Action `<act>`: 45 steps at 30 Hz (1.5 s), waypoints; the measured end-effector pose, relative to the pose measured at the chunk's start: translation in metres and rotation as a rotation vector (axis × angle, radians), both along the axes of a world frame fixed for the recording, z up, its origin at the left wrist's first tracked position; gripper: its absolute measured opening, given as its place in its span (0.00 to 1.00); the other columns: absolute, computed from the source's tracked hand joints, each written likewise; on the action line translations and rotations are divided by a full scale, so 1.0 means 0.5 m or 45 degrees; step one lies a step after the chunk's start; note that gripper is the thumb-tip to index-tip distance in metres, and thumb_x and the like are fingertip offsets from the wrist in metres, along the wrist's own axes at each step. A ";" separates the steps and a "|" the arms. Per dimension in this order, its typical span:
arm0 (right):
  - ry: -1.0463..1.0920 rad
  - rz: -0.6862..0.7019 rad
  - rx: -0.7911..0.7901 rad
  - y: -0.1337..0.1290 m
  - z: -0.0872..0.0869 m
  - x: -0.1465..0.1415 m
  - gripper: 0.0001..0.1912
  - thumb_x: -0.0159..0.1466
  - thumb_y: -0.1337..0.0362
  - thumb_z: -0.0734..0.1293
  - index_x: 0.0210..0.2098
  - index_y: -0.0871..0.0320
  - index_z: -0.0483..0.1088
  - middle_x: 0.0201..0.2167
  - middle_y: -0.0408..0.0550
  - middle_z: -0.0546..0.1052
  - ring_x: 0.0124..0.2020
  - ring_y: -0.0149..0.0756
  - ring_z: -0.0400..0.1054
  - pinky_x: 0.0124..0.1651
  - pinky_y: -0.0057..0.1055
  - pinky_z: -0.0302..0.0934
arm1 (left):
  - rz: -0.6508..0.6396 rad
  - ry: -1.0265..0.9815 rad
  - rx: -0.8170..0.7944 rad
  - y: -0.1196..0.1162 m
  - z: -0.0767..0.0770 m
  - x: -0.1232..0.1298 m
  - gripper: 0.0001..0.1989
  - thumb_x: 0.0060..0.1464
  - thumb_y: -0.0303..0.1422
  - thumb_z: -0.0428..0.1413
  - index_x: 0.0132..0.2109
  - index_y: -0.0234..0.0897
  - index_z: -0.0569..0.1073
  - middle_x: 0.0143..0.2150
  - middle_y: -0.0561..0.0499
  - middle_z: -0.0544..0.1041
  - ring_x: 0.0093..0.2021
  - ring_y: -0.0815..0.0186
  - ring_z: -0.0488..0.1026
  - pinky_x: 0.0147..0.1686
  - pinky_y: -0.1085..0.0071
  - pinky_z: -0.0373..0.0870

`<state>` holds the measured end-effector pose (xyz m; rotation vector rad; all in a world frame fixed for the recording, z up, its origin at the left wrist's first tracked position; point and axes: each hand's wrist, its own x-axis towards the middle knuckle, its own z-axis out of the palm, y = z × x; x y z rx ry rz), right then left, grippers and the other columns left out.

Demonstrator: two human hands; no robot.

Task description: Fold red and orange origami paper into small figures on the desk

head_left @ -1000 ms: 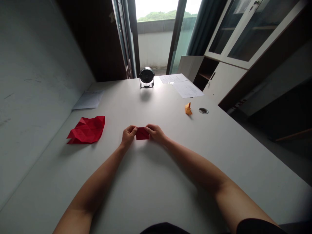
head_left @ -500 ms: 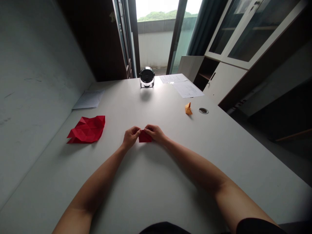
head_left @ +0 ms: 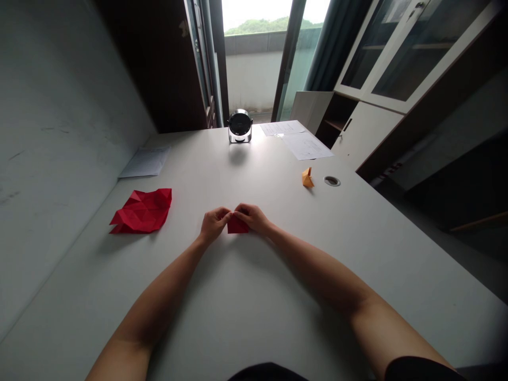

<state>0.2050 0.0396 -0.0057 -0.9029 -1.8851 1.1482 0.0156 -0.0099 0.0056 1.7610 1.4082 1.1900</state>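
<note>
A small folded red paper is held at the middle of the white table. My left hand pinches its upper left corner between thumb and fingers. On the other side, my right hand grips the paper's upper right part, with the thumb near the top edge. The two thumbs nearly meet over the top of the paper, and part of it is hidden under the fingers. To the left lies a larger creased red sheet.
An orange folded paper figure stands right of my hands, beside a round hole with a rim. At the back are a round black device on a metal stand and printed sheets. More papers lie at the left wall.
Both hands keep hold of the small red paper. My left thumb has shifted slightly over its top edge. Otherwise the view has barely moved.
</note>
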 end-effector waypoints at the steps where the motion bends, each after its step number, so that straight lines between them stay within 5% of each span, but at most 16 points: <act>1: -0.006 -0.017 0.009 0.001 0.000 0.000 0.15 0.64 0.51 0.66 0.34 0.58 0.75 0.27 0.42 0.76 0.29 0.31 0.65 0.32 0.27 0.59 | 0.013 0.006 0.013 0.000 0.001 0.000 0.13 0.59 0.42 0.57 0.38 0.38 0.80 0.33 0.50 0.81 0.32 0.66 0.74 0.33 0.73 0.69; 10: 0.177 -0.135 -0.087 0.035 -0.012 0.020 0.13 0.64 0.54 0.66 0.33 0.58 0.71 0.25 0.43 0.74 0.27 0.31 0.67 0.32 0.28 0.62 | 0.150 -0.431 -0.103 0.020 -0.014 -0.014 0.15 0.56 0.44 0.60 0.36 0.35 0.77 0.30 0.51 0.77 0.29 0.67 0.72 0.30 0.74 0.68; 16: 0.217 -0.061 0.220 0.021 0.006 0.021 0.11 0.64 0.62 0.67 0.46 0.55 0.72 0.40 0.49 0.77 0.40 0.35 0.71 0.40 0.30 0.66 | 0.172 -0.595 -0.161 0.023 -0.014 -0.016 0.15 0.55 0.44 0.61 0.36 0.34 0.76 0.28 0.52 0.76 0.27 0.69 0.70 0.28 0.74 0.67; 23: 0.106 0.167 0.495 -0.007 0.021 0.010 0.10 0.63 0.70 0.67 0.42 0.53 0.78 0.47 0.51 0.74 0.45 0.37 0.70 0.45 0.33 0.68 | 0.102 -0.475 -0.184 0.021 -0.024 -0.016 0.14 0.55 0.43 0.60 0.37 0.35 0.76 0.30 0.51 0.76 0.30 0.68 0.72 0.30 0.74 0.68; 27: 0.058 0.215 0.423 -0.006 0.006 0.006 0.09 0.63 0.70 0.67 0.39 0.54 0.79 0.44 0.50 0.76 0.39 0.34 0.71 0.40 0.30 0.67 | 0.128 -0.497 -0.137 0.018 -0.024 -0.012 0.17 0.54 0.42 0.61 0.47 0.39 0.70 0.29 0.56 0.73 0.28 0.69 0.71 0.28 0.75 0.67; 33: 0.025 0.049 0.332 0.007 -0.007 0.009 0.13 0.61 0.74 0.64 0.40 0.55 0.79 0.37 0.47 0.77 0.31 0.30 0.69 0.37 0.28 0.64 | 0.060 -0.546 -0.096 0.027 -0.033 -0.012 0.11 0.54 0.36 0.61 0.38 0.38 0.67 0.33 0.55 0.72 0.31 0.70 0.71 0.31 0.76 0.67; 38: 0.161 -0.091 0.212 0.025 -0.020 0.010 0.08 0.62 0.65 0.68 0.39 0.56 0.78 0.36 0.48 0.78 0.32 0.34 0.70 0.37 0.30 0.64 | -0.037 -0.504 -0.133 0.024 -0.027 -0.010 0.10 0.57 0.37 0.58 0.44 0.37 0.73 0.42 0.48 0.77 0.40 0.64 0.76 0.42 0.69 0.72; 45: 0.265 -0.123 -0.036 0.028 -0.014 0.011 0.14 0.63 0.54 0.68 0.40 0.58 0.78 0.32 0.47 0.79 0.32 0.34 0.71 0.37 0.32 0.65 | 0.021 -0.324 -0.051 0.002 0.002 0.006 0.20 0.59 0.41 0.58 0.56 0.40 0.73 0.52 0.44 0.79 0.46 0.59 0.79 0.45 0.66 0.74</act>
